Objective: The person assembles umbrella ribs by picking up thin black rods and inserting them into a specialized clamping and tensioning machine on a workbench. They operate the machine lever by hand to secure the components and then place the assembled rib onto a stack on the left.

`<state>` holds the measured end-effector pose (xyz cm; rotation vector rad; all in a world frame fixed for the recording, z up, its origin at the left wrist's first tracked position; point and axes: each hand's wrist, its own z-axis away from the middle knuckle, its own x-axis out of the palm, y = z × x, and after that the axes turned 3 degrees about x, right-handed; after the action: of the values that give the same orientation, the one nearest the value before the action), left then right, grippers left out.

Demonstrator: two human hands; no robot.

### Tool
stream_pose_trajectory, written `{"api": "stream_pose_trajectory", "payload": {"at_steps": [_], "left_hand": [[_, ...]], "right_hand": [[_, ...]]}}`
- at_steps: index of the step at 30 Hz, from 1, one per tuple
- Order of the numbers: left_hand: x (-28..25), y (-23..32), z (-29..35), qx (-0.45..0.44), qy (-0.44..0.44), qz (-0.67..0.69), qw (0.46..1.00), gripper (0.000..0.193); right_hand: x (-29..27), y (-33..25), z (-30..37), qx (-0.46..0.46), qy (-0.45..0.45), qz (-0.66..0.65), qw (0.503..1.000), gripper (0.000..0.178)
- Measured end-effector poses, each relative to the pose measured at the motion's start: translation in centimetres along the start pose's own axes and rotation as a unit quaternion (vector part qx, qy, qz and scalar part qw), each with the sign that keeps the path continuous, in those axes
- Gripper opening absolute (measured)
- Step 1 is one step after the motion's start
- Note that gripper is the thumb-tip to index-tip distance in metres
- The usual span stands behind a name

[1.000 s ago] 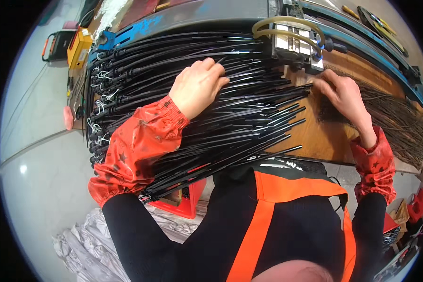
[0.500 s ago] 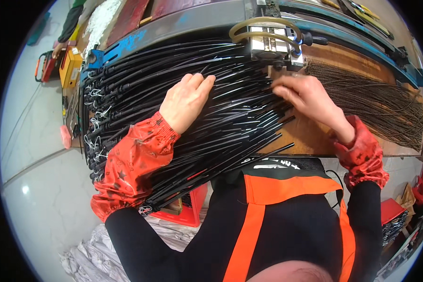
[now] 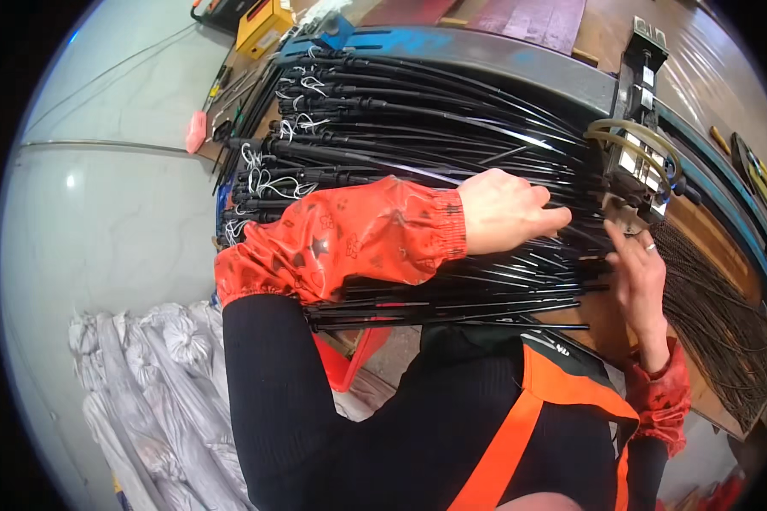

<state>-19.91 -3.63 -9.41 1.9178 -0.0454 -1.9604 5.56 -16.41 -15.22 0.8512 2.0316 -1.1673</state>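
The rods [image 3: 486, 128], black and glossy, lie side by side across the centre of the frame on the counter [image 3: 716, 232], thicker ends at left, bare tips at right. White loops [image 3: 313, 83] hang about the thick ends.

The left hand [image 3: 507, 211] is over the middle of the rods, fingers bent, thumb side toward the right of the frame; whether it pinches one I cannot tell. The right hand [image 3: 639, 281], right of centre, has its fingers mostly straight, fingertips by the rod tips and just below the machine [image 3: 643, 170]; a grip there cannot be made out. Brown strands [image 3: 716, 315] lie farther right.

Each rod looks light and fairly stiff, with a little bend along its length, and the smooth finish will probably let it slide between dry fingertips. Breakage seems unlikely; tangling is likelier, as the loops could snag neighbours and the rods lie so close that one may drag another. A single rod is best taken near its bare tip, between thumb and forefinger, with the other hand steadying the shaft toward mid-frame, clear of the loops.
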Motion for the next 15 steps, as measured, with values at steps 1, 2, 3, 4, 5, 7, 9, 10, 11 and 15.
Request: {"api": "stream_pose_trajectory", "payload": {"at_steps": [1,2,3,4,5,7,9,10,11,15], "left_hand": [[-0.4,0.1,-0.3,-0.006,-0.005,-0.014,1.0,0.026],[-1.0,0.1,-0.7,-0.007,-0.013,-0.03,0.999,0.026],[-1.2,0.4,-2.4,0.015,-0.016,-0.039,0.999,0.026],[-1.1,0.4,-3.6,0.053,0.04,-0.049,0.997,0.03],[-1.6,0.7,-4.7,0.055,0.048,-0.063,0.995,0.034],[-5.4,1.3,-6.3,0.064,0.081,-0.073,0.992,0.041],[-8.0,0.7,-8.5,0.047,0.17,-0.112,0.978,0.032],[-9.4,0.9,-9.0,0.06,0.165,-0.137,0.975,0.035],[-10.0,1.4,-10.7,0.071,0.162,-0.16,0.971,0.038],[-8.9,3.7,-17.0,0.166,0.124,-0.185,0.961,0.051]], "right_hand": [[0.1,0.1,-0.1,-0.006,0.004,-0.007,1.0,0.049],[0.6,0.3,-0.3,-0.007,0.011,-0.014,1.0,0.052],[0.2,0.8,0.4,0.008,0.02,-0.001,1.0,0.056],[-0.1,1.9,0.8,-0.029,0.063,0.014,0.997,0.055],[-0.6,2.6,0.7,-0.034,0.099,-0.012,0.994,0.057],[-3.1,6.9,1.5,-0.092,0.184,0.081,0.975,0.065],[-7.7,12.3,4.3,0.143,0.181,0.17,0.958,0.049],[-9.1,14.3,5.1,0.203,0.242,0.148,0.937,0.036],[-10.0,15.3,6.5,0.14,0.329,0.168,0.919,0.031],[-14.6,12.7,5.1,0.096,0.208,0.185,0.956,0.035]]}}
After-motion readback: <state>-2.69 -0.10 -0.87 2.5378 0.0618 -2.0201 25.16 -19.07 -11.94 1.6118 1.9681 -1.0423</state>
